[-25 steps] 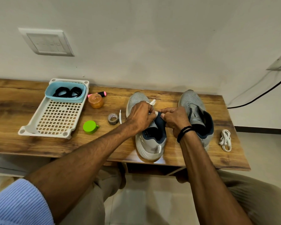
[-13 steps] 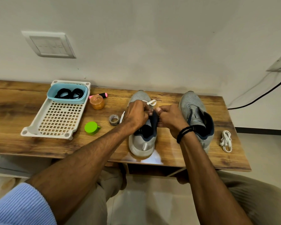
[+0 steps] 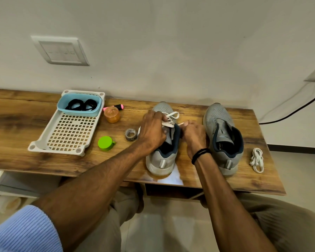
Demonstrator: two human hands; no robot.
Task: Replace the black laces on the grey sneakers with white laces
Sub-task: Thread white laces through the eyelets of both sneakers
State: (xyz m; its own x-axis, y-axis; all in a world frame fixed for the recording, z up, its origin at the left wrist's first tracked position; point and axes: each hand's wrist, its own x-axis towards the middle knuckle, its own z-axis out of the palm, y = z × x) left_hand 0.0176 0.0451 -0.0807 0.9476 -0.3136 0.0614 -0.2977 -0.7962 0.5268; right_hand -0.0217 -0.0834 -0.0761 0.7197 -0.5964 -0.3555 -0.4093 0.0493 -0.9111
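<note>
Two grey sneakers stand on the wooden table [image 3: 16, 160], toes toward the wall. The left sneaker [image 3: 162, 159] has a white lace [image 3: 172, 116] threaded through its upper eyelets. My left hand [image 3: 153, 131] grips the shoe's left side and pinches the lace there. My right hand [image 3: 194, 137] pinches the lace's other end at the right side of the tongue. The right sneaker [image 3: 224, 135] has no lace. A second bundled white lace [image 3: 256, 159] lies to its right. The coiled black laces [image 3: 81, 104] sit in a blue tub [image 3: 78, 111].
A white perforated tray [image 3: 67, 135] holds the blue tub at the back left. An orange jar [image 3: 112, 114], a pink highlighter [image 3: 116, 106], a green cap [image 3: 105, 143] and a grey tape roll [image 3: 131, 134] lie between tray and shoe. A black cable [image 3: 298, 108] hangs at right.
The left sneaker has been set down flatter and slid back from the table edge. Both hands moved up to its upper eyelets and drew the white lace through.
</note>
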